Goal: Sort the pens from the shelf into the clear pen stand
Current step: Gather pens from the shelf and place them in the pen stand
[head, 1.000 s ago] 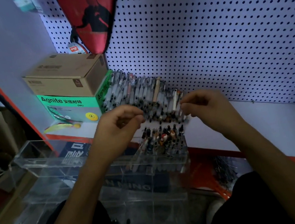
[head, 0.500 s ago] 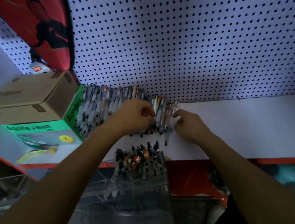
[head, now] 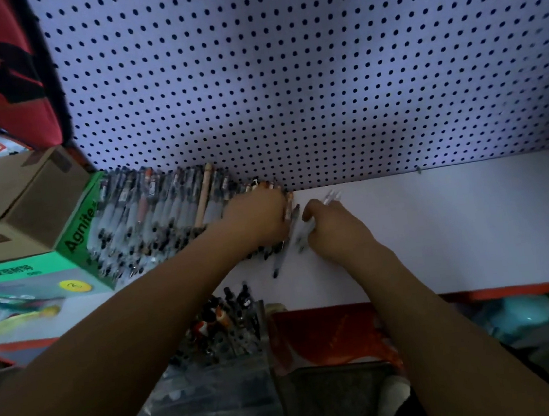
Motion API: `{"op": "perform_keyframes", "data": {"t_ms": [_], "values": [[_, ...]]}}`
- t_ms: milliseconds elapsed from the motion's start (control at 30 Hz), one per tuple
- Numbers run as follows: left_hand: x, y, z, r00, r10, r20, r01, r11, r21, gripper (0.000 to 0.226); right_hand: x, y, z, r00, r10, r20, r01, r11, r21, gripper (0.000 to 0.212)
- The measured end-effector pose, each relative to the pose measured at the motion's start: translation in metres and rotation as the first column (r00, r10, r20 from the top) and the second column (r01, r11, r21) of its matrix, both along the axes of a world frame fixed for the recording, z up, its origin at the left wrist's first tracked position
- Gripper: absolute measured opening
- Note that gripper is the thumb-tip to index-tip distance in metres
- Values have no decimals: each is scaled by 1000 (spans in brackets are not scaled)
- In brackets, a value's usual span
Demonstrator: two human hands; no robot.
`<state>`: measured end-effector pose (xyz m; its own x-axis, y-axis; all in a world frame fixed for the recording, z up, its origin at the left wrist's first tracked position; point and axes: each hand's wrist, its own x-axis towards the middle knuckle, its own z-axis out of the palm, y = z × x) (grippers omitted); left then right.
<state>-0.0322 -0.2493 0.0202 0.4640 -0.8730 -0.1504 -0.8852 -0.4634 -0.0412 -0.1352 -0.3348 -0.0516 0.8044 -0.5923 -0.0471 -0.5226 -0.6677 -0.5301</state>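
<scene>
Your left hand (head: 257, 215) rests on the pens (head: 161, 214) lying on the shelf (head: 456, 221); its grip cannot be told. Your right hand (head: 333, 228) curls round a few pens. The stand (head: 232, 329) sits below the shelf edge.

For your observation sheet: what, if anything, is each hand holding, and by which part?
The right hand grips a clear pen around its middle. The left hand rests on the row of pens; whether it grips one cannot be told.

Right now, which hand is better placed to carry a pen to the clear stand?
Probably the right hand: its grip is already round pens pulled clear of the row. The left hand only rests on that row.
</scene>
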Motion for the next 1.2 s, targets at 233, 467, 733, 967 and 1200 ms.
{"op": "perform_keyframes", "data": {"t_ms": [233,467,733,967,1200], "values": [[3,-19,-7,999,28,32,-29,999,46,27,-6,-14,-3,991,-99,85,99,995,-4,16],[0,-32,-20,999,45,16,-46,997,69,31,-11,-19,2,957,-226,181,195,965,174,12],[11,-31,-11,931,213,-296,-246,966,-79,34,-13,-27,4,777,-589,224,203,570,796,18],[15,-3,16,819,194,-539,-387,882,-270,32,-6,-16,15,721,-659,214,119,422,899,19],[12,48,34,597,151,-788,-567,774,-281,31,-19,-5,54,701,-646,302,-57,372,926,16]]}}
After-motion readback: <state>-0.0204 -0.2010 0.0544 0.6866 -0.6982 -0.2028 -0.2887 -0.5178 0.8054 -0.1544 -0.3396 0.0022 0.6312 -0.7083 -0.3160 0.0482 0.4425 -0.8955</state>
